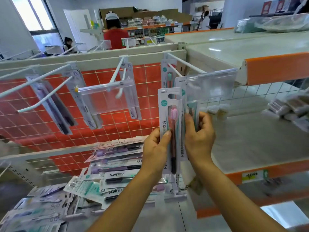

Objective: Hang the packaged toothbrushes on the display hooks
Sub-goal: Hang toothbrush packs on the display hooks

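My left hand (155,148) grips a packaged pink toothbrush (170,114) upright, below and in front of the right display hook (184,63). My right hand (199,136) holds a second white package (183,124) just behind it, partly hidden by the hook's clear label holder (210,87). One toothbrush pack (167,72) hangs at the back of that hook. Other hooks to the left carry packs (83,97), and one long hook (43,99) sticks out toward me.
A pile of loose toothbrush packs (113,173) lies on the lower shelf below the hooks. A wire grid (117,128) backs the hooks. Orange-edged shelves (275,67) stand to the right with small items. People stand in the aisle beyond.
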Action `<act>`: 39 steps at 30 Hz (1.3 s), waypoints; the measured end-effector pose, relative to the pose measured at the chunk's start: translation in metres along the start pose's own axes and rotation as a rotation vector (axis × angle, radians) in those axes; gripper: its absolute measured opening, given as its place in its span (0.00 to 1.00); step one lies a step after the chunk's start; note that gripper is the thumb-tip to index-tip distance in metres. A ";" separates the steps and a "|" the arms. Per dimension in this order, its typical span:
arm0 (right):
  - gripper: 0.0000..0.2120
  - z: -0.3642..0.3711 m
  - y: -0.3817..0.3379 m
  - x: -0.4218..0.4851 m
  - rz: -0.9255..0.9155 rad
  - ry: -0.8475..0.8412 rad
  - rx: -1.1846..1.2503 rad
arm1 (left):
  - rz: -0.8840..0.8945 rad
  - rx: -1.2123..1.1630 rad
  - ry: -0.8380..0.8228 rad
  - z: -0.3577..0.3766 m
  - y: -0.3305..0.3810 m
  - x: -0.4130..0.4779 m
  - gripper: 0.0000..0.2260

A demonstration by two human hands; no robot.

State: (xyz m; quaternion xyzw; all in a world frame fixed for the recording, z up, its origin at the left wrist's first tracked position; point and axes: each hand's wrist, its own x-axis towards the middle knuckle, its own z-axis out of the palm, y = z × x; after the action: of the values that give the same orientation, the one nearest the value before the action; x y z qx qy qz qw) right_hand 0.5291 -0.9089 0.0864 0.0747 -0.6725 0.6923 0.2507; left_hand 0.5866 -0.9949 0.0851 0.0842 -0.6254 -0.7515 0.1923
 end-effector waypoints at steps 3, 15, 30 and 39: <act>0.09 0.009 0.006 0.012 0.029 -0.028 0.018 | 0.029 0.021 0.028 -0.005 -0.003 0.006 0.09; 0.10 0.061 0.039 0.075 0.278 -0.144 -0.019 | -0.004 0.093 0.098 -0.032 -0.005 0.019 0.09; 0.14 0.108 0.069 0.122 0.324 -0.112 -0.126 | -0.017 0.140 0.198 -0.053 -0.005 0.026 0.08; 0.27 0.095 0.074 0.094 0.250 -0.186 -0.162 | 0.004 0.146 0.226 -0.062 -0.006 0.017 0.09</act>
State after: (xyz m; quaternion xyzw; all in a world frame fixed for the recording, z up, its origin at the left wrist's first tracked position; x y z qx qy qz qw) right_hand 0.3927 -0.9752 0.0694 0.0338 -0.7505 0.6517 0.1045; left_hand 0.5924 -1.0568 0.0687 0.1811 -0.6530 -0.6892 0.2564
